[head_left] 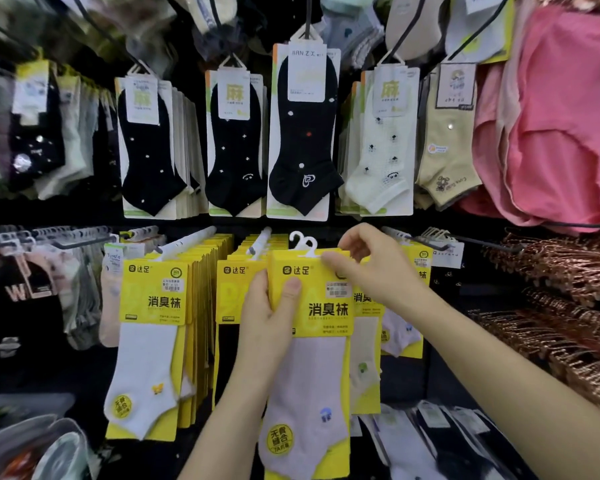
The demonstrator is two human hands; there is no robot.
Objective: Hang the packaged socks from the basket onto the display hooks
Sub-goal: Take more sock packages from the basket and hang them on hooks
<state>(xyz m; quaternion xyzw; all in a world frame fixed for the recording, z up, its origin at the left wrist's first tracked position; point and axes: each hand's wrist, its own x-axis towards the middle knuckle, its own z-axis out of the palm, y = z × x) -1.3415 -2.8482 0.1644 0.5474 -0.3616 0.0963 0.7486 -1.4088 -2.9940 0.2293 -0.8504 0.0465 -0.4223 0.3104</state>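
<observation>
1. Left hand (267, 313): at 9 o'clock of the held pack, fingers curled round its left edge, thumb pressed flat on the yellow front.
2. Right hand (378, 268): at 2 o'clock of the pack, thumb and fingers pinching the top right corner of the card.
3. Sock pack (312, 306): yellow header card, pale lilac sock below, held upright between both hands. Two white plastic hangers (303, 242) stand at its 12 o'clock.
4. Display hook (260, 242): white prong at 11 o'clock of the pack, just beside the hangers, which are not on it.
5. Hung yellow packs (153, 306): white sock in front, stacked on a peg at 9 o'clock.
6. Black ankle socks (302, 133): carded, upper row, 12 o'clock.
7. Pink garments (561, 116): 2 o'clock.
8. Copper hangers (568, 289): stacked, 3 o'clock.
</observation>
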